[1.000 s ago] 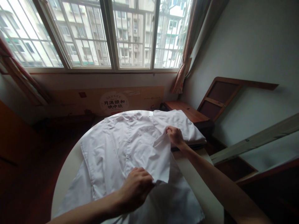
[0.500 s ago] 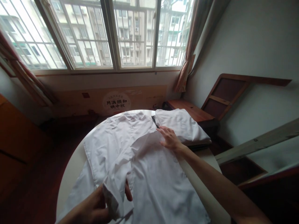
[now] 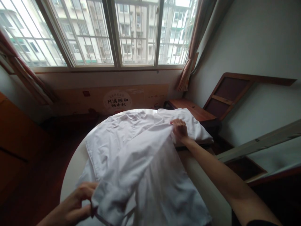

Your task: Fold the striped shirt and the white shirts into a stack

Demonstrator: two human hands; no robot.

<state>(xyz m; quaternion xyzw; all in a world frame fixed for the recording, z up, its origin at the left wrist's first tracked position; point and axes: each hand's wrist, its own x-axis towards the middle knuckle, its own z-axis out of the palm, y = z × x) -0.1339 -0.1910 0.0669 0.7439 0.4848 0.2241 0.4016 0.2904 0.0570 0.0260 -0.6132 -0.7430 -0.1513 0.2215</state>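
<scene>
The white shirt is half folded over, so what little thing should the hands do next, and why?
Probably lay the raised fold down flat. The left hand pinches the near edge of the white shirt and the right hand grips its far edge, so a taut band of cloth hangs lifted across the body of the shirt on the round table. Lowering both hands together should keep the crease straight.
</scene>
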